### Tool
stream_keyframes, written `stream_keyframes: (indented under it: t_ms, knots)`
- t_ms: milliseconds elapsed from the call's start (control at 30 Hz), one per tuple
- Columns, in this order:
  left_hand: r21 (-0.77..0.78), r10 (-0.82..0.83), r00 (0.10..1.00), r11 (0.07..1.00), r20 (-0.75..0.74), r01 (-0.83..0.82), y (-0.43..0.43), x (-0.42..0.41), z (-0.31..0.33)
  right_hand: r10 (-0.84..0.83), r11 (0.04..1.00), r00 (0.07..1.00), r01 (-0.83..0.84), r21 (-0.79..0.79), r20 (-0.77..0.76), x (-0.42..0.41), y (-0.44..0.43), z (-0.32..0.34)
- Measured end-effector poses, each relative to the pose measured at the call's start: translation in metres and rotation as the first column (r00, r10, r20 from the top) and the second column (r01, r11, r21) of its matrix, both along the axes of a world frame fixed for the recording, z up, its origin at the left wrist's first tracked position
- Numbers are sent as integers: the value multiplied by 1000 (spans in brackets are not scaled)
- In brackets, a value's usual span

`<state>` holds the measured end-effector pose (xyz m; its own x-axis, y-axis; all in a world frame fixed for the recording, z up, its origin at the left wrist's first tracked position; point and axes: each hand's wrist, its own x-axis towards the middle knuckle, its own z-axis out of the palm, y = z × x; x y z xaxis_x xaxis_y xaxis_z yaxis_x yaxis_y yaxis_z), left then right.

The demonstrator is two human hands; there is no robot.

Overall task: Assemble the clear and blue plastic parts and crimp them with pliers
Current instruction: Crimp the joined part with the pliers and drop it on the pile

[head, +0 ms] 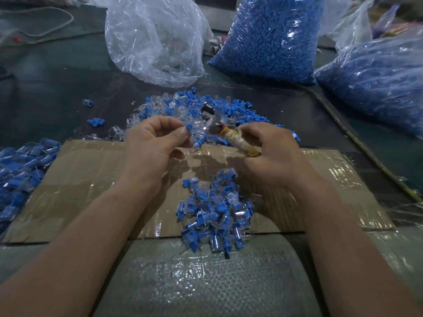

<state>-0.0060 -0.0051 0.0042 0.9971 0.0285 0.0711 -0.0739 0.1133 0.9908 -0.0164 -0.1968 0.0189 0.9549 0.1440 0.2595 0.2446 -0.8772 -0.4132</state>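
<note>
- Left hand [151, 143]: centre of the frame, raised above the cardboard; thumb and forefinger pinched together on a small blue part [188, 127], the other fingers curled into the palm.
- Clear part: something transparent shows just right of the blue part, against the tool's head; too blurred to separate from the pile behind.
- Right hand [272, 152]: right of centre, fingers wrapped around the handle of the pliers [219, 126].
- Pliers: handle bound in pale yellowish wrapping, metal head pointing to the upper left, towards the left fingertips. The head is smeared; I cannot tell how its jaws stand.
- Loose parts pile [194, 106]: blue and clear pieces mixed, directly behind both hands and partly hidden by them.
- Finished pieces [215, 213]: a heap of blue-and-clear items between the forearms, on the near edge of the cardboard.
- Cardboard sheet [80, 179]: flat, taped glossy, under the hands.
- Second heap [20, 170]: the same blue-and-clear items, left edge, cut off by the frame.
- Stray blue parts [96, 121]: two, left of the loose pile, apart from it.
- Clear bag [155, 42]: upper centre, crumpled, contents hard to make out.
- Blue bag [272, 40]: upper right of centre, packed with blue pieces, top cut off.
- Another blue bag [375, 88]: right edge, lying lower, partly out of frame.
- Thin rod [366, 147]: runs diagonally down the right side.
- Cord [45, 26]: looped, upper left.
- Woven sack [206, 277]: bottom centre, between the arms.
</note>
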Motion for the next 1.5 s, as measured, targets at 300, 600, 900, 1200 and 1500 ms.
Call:
stream_keyframes:
  t_ms: [300,600,900,1200,1500]
  knots:
    - [77,-404,912,909,-75,409,6,-11,8,-98,990,991,88,-112,-86,5,-18,0]
    - [244,-586,809,779,-48,578,5,-14,7,-50,994,974,27,-104,-220,8,-20,-2]
    - [157,-278,960,949,16,272,5,-11,4,-28,992,950,-12,-125,-311,7,-23,-2]
    - [650,233,952,696,197,-305,24,24,-16,3,989,920,-60,-134,-391,7,-27,-3]
    - [865,109,982,465,152,-185,24,29,-20,51,995,890,-83,-52,-453,3,-31,4]
